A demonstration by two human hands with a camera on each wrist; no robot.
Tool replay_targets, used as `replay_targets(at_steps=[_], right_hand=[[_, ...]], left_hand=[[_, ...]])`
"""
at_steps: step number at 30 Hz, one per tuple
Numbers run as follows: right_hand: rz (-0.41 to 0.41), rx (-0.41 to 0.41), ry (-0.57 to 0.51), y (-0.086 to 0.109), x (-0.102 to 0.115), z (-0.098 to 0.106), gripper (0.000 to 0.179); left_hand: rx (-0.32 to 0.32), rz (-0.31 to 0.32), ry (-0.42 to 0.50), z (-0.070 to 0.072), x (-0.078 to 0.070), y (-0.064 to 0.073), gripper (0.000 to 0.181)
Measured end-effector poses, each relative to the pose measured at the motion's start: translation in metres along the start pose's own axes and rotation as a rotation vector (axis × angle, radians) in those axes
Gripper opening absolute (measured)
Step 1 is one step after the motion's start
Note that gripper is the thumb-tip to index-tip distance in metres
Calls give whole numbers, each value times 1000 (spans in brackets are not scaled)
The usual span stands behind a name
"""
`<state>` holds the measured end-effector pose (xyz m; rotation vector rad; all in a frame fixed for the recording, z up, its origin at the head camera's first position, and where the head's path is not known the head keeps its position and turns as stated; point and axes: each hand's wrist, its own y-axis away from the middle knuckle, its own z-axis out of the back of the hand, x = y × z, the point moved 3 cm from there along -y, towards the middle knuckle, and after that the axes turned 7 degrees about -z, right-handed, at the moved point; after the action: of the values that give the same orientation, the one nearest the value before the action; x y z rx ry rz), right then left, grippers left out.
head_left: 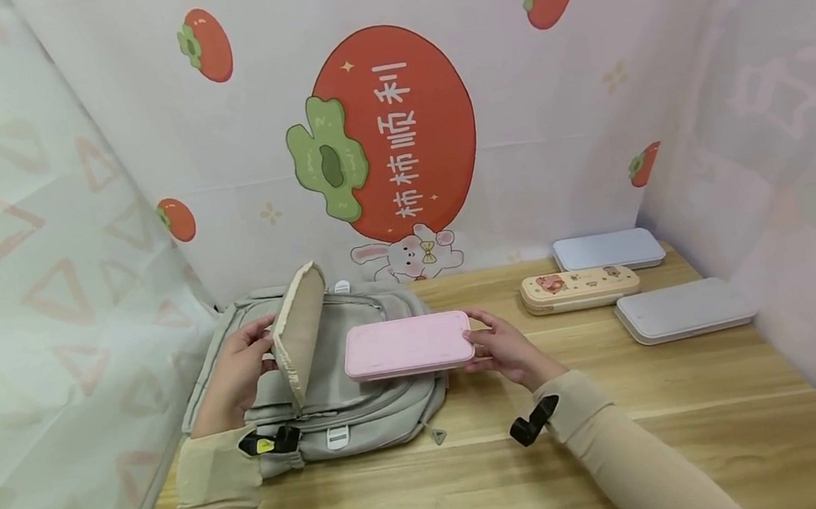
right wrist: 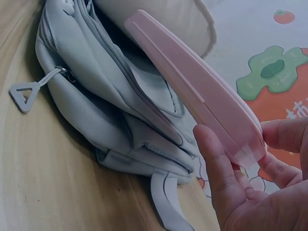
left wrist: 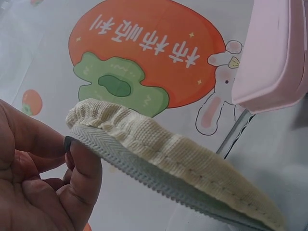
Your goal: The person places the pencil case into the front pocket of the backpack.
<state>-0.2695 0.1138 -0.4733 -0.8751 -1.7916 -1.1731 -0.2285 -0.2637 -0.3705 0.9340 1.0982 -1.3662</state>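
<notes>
A grey backpack (head_left: 387,420) lies flat on the table at the left. My left hand (head_left: 240,367) pinches the zippered edge of its front pocket flap (head_left: 304,322) and holds it raised; the zipper teeth (left wrist: 144,180) show up close in the left wrist view. In my right hand (head_left: 507,350) is a pink pencil case (head_left: 409,344), gripped by its right end between thumb and fingers. The case hangs level over the backpack, its left end near the lifted flap. From the right wrist view, the case (right wrist: 202,91) is seen edge-on above the pocket.
At the back right lie a pale blue case (head_left: 609,251), a cream case with cartoon prints (head_left: 581,289) and a grey-white case (head_left: 686,310). A triangular zipper pull (head_left: 437,434) hangs off the backpack onto the wooden table (head_left: 417,499). Printed curtains (head_left: 538,152) enclose the table's back and sides.
</notes>
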Motion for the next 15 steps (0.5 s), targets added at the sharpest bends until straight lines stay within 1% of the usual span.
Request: replay_targets(at_steps=[8, 15], right_hand=[[-19, -24, 4, -5, -7, -8, 55], [-27, -32, -3, -8, -6, -18, 57]], left_hand=[[-2, 1, 0, 0, 2, -1, 45], [-6, 11, 3, -1, 2, 0, 46]])
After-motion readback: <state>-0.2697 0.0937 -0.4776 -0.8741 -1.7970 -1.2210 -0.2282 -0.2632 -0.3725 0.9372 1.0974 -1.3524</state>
